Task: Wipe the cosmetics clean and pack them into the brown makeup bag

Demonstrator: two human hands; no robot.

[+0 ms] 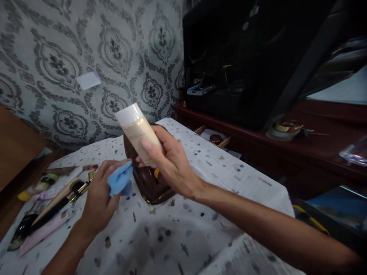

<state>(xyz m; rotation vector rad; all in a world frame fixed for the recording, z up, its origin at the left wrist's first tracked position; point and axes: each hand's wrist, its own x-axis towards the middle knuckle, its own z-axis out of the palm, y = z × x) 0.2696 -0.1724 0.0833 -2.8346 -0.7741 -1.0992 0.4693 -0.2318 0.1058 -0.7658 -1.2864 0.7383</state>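
My right hand [172, 160] is wrapped round a cream-coloured bottle [140, 131] with a white cap, tilted to the left above the table. Its label, if any, cannot be read. In my left hand [99, 194] a crumpled light-blue cloth [120, 178] is pinched between thumb and fingers, just left of the bottle and apart from it. Behind and below both hands a dark brown leather-like bag [156, 193] with a zip rests on the table, partly hidden by my right hand and the bottle.
The table [160, 244] has a white patterned cloth. Along its left side lie several cosmetic items, among them a pink tube [43, 233] and a dark bottle [24, 225]. At right stand a dark red cabinet [246, 147], an open drawer [225, 142] and a large black screen [243, 57].
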